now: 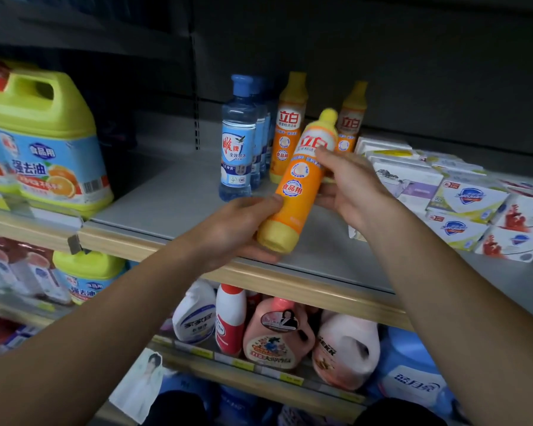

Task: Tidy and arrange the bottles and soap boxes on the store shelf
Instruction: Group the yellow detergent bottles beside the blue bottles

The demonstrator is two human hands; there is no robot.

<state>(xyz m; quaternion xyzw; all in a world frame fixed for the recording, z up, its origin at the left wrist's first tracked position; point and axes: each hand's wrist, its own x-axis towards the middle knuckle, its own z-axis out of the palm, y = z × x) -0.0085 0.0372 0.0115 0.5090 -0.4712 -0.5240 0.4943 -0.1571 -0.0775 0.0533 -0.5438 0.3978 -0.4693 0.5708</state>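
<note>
- My left hand (233,230) grips the lower end of an orange plastic dish-soap bottle with a pale yellow cap and base (296,182); thumb lies across the front of the label, fingers curl under the base.
- My right hand (348,187) holds the same bottle higher up, fingers wrapped round its right side, fingertips on the label near the shoulder.
- The bottle sits at centre frame, tilted with its cap toward the upper right, raised above the grey shelf board with a light wooden front edge (179,195).
- Behind it, upper centre, two matching orange bottles stand upright on the shelf: one (288,130) just left of the held bottle's cap, one (353,118) to its right.
- Left of those, a row of clear blue bottles with blue caps (239,139) stands upright, front to back.
- At right of frame, white rectangular soap boxes (468,204) lie stacked, some skewed.
- At upper left, a large yellow-green jug with a handle and orange-fruit label (48,142) stands on the neighbouring shelf section.
- At lower centre, on the shelf below, pink and white detergent jugs (277,336) stand together.
</note>
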